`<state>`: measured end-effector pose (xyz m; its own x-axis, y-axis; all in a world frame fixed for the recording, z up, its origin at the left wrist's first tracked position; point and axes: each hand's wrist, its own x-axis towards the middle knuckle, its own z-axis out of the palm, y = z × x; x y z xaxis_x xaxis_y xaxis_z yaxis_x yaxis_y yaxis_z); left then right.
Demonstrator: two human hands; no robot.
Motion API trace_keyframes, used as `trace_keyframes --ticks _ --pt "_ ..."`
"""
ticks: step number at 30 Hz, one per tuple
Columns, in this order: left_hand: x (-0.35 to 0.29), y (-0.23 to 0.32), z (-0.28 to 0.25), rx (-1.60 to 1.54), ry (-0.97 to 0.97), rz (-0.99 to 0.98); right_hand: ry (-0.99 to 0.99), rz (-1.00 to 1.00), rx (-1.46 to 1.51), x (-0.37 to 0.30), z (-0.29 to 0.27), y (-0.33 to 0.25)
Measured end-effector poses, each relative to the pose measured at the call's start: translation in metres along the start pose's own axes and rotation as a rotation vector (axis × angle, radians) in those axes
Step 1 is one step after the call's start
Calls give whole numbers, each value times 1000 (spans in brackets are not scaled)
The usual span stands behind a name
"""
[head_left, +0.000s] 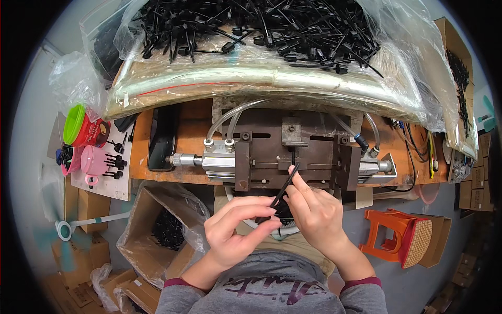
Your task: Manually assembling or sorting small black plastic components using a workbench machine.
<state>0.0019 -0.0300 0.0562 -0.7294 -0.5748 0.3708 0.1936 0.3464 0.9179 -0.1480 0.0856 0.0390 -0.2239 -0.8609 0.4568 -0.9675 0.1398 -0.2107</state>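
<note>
**At the desk (140,152), one black strip (285,186) between two hands**

On my feed, the orange desk carried a plastic-wrapped tray (235,78) heaped with black parts (188,29) along its far edge. Below that, I had the dark metal fixture (269,147) midway along the near edge, a silver cylinder (218,162) on its left side. My left hand (228,230) sat just off the near edge, its grip nearly closed, thumb and fingers around the strip's lower end. My right hand (315,212) met the strip's upper end with the index fingertip; its thumb was hidden, so I couldn't tell how closed that grip was. The strip slanted across the near edge's middle.
</note>
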Motion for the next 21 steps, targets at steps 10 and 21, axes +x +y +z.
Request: trace_keyframes --ticks 10,21 --pt "5 -8 0 159 -70 115 -21 2 -33 3 -3 -2" --pt "4 -4 1 176 -86 199 -37 -40 -17 11 -13 -1"
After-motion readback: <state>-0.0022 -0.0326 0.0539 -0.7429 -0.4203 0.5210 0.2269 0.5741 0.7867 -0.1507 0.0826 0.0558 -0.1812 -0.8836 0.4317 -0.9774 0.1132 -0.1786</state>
